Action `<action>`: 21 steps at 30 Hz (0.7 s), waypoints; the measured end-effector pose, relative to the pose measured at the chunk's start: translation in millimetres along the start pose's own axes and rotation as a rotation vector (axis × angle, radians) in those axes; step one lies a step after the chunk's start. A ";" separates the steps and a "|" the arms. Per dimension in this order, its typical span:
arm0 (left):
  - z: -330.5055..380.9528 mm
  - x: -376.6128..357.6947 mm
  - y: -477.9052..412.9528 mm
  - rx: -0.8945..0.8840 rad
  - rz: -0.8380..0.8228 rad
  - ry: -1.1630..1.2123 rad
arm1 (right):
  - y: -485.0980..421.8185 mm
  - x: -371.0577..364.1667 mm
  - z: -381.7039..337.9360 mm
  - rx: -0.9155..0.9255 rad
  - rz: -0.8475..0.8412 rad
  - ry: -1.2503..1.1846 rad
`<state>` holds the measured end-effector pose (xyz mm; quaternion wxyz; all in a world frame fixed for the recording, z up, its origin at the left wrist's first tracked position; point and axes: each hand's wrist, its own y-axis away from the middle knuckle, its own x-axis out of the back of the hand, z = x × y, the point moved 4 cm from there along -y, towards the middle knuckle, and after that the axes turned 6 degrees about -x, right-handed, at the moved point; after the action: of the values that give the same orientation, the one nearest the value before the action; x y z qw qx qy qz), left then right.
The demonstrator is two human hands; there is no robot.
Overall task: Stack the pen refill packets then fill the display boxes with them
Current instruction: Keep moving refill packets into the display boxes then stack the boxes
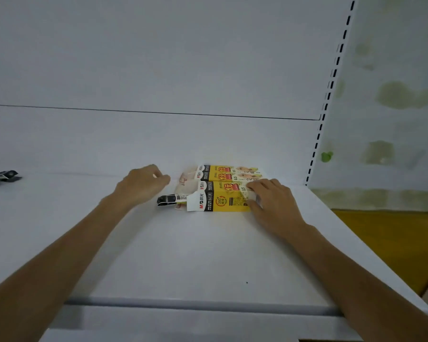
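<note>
Lying on their sides toward the back right of a white shelf (183,255) are two yellow boxes, one behind the other, long sides touching. The far box (220,170) sits against the back panel (158,70); the near box (223,201) is just in front of it. Open ends face left, white flaps out. Pale packets (187,186) show in the open ends. One black packet (167,200) sticks out left of the near box, flat on the shelf.

The right hand (274,203) holds the right end of the near box: fingers (260,185) close together, laid over its top; thumb (253,206) against its front face, so the end is pinched between them.

The left hand (141,183) is just left of the boxes, apart from them, near the back of the shelf. Its fingers are loosely curled, nothing seen in them. Cannot tell whether it touches the shelf.

At the far left edge, well apart, dark clip-like items (3,177), too blurred to name. On the right, a slotted upright (331,80) runs up the shelf's side; beyond it is a pale wall (393,95) with greenish stains.
</note>
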<state>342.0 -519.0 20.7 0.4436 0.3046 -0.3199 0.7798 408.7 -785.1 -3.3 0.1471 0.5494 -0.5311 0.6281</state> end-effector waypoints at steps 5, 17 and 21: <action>-6.6 -14.5 14.2 -0.020 0.042 0.086 | -2.6 -2.3 -1.3 -0.010 0.013 -0.016; 1.9 -28.8 28.0 -0.180 0.225 0.070 | 1.0 -0.2 -7.4 0.089 -0.014 0.007; -6.2 -31.9 31.1 -0.117 0.077 0.009 | 0.4 -1.0 -6.3 0.073 -0.017 -0.011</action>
<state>326.7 -542.6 -14.4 0.4318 0.2620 -0.3742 0.7778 405.4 -779.7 -3.2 0.1293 0.5625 -0.5040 0.6425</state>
